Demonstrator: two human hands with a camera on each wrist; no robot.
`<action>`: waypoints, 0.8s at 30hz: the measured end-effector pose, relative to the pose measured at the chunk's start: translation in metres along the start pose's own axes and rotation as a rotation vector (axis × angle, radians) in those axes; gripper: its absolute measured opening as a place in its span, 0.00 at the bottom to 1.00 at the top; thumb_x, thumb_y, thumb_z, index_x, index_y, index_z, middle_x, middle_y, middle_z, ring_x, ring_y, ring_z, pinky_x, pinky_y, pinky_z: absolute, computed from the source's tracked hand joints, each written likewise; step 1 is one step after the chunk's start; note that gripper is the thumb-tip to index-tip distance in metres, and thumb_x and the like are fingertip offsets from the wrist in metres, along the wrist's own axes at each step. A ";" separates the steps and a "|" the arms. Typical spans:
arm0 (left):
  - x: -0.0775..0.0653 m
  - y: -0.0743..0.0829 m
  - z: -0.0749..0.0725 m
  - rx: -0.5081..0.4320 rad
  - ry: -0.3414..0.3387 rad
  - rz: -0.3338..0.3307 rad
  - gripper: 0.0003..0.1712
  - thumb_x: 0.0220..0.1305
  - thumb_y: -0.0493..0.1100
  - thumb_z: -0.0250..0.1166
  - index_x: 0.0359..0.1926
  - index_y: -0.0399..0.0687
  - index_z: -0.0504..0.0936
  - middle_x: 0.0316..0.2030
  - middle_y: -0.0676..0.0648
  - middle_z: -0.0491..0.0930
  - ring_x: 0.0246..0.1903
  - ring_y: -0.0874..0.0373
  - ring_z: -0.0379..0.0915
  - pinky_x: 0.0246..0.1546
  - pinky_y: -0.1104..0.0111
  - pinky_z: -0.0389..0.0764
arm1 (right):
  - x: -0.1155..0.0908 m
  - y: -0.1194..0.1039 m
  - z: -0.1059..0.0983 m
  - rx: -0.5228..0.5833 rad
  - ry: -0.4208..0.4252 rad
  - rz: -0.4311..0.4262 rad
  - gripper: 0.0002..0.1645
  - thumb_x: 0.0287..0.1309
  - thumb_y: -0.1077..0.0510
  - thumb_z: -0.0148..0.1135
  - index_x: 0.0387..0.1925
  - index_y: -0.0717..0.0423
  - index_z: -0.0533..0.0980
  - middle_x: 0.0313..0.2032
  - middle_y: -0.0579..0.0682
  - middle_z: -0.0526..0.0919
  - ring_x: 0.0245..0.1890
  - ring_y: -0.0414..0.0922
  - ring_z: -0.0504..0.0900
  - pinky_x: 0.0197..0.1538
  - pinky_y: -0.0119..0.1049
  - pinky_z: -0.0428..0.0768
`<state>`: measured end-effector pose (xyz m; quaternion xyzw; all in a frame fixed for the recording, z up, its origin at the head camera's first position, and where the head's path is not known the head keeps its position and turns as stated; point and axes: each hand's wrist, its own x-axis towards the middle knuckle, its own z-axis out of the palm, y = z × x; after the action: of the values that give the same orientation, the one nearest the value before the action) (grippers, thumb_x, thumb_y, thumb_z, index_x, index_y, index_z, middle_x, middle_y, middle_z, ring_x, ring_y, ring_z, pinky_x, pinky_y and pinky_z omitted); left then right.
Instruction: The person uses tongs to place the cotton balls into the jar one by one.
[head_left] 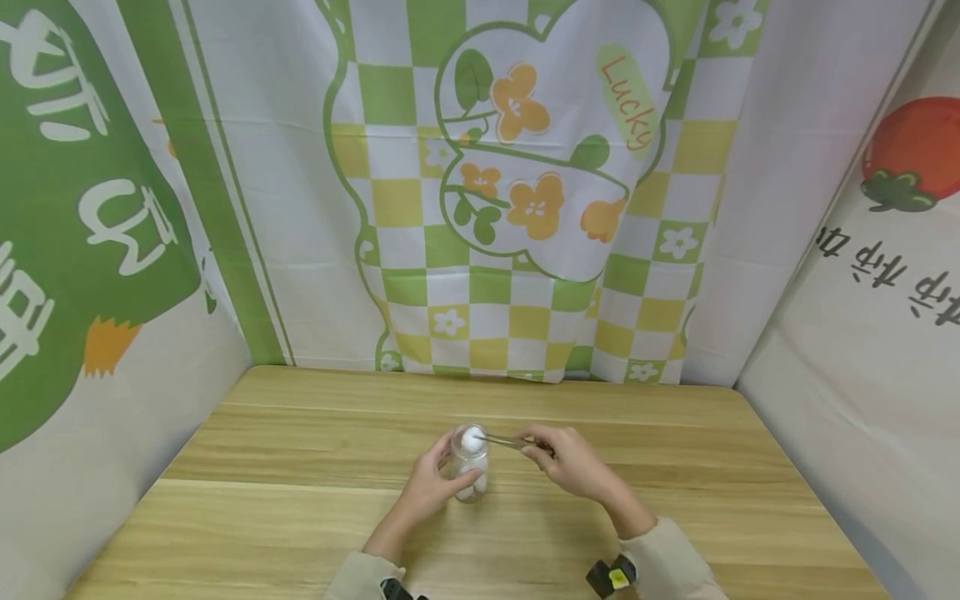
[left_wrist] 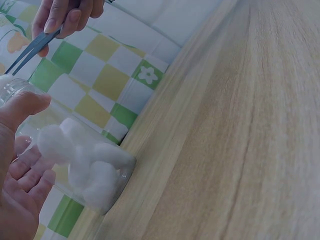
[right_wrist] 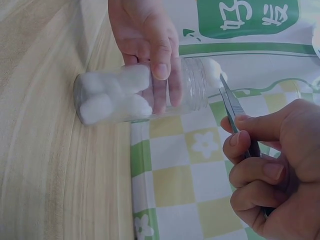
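Note:
A clear glass jar [right_wrist: 167, 105] with a threaded, lidless mouth stands upright on the wooden table. Several white cotton balls [left_wrist: 100, 180] lie in its lower part. My left hand [head_left: 430, 487] grips the jar's side, thumb across the front and fingers behind. In my right hand [head_left: 576, 462] is a pair of metal tweezers [right_wrist: 232, 103], pinched between thumb and fingers. The tweezers' tips touch one more cotton ball [head_left: 472, 439] at the jar's mouth; in the right wrist view this ball [right_wrist: 214, 70] sits right at the rim.
The wooden table [head_left: 315, 450] spreads around both hands. Behind it hangs a green, white and yellow checked curtain [head_left: 480, 317]. Printed cloth walls stand at the left [head_left: 97, 275] and right [head_left: 870, 350].

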<state>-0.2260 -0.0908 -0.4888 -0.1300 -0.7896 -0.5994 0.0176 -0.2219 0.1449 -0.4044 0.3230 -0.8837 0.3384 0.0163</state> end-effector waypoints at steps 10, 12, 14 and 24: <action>0.000 -0.001 0.000 0.001 -0.002 0.005 0.42 0.56 0.44 0.71 0.69 0.40 0.63 0.64 0.35 0.72 0.66 0.37 0.67 0.70 0.43 0.65 | 0.003 0.001 0.004 -0.023 0.016 0.011 0.12 0.66 0.62 0.54 0.48 0.62 0.78 0.18 0.44 0.71 0.16 0.27 0.58 0.19 0.20 0.61; 0.000 -0.001 0.000 0.001 -0.004 0.005 0.42 0.56 0.44 0.71 0.69 0.40 0.63 0.64 0.36 0.72 0.66 0.38 0.67 0.70 0.43 0.65 | 0.003 0.001 0.005 -0.030 0.025 0.006 0.12 0.66 0.63 0.55 0.47 0.63 0.77 0.19 0.46 0.73 0.17 0.28 0.61 0.19 0.20 0.64; 0.000 -0.002 0.000 0.002 -0.005 0.010 0.41 0.57 0.44 0.70 0.68 0.41 0.63 0.64 0.36 0.72 0.66 0.37 0.67 0.70 0.41 0.65 | 0.003 0.001 0.007 -0.042 0.036 0.001 0.12 0.65 0.63 0.55 0.47 0.63 0.77 0.22 0.49 0.79 0.19 0.29 0.68 0.22 0.20 0.69; 0.001 -0.003 0.000 -0.009 -0.011 0.047 0.38 0.57 0.41 0.70 0.67 0.44 0.66 0.62 0.41 0.75 0.67 0.40 0.66 0.72 0.45 0.64 | 0.003 0.003 0.008 -0.025 0.033 0.015 0.13 0.66 0.62 0.56 0.50 0.64 0.76 0.31 0.55 0.86 0.27 0.36 0.80 0.27 0.22 0.75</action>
<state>-0.2275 -0.0912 -0.4915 -0.1518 -0.7837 -0.6018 0.0264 -0.2241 0.1396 -0.4116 0.3103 -0.8899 0.3329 0.0324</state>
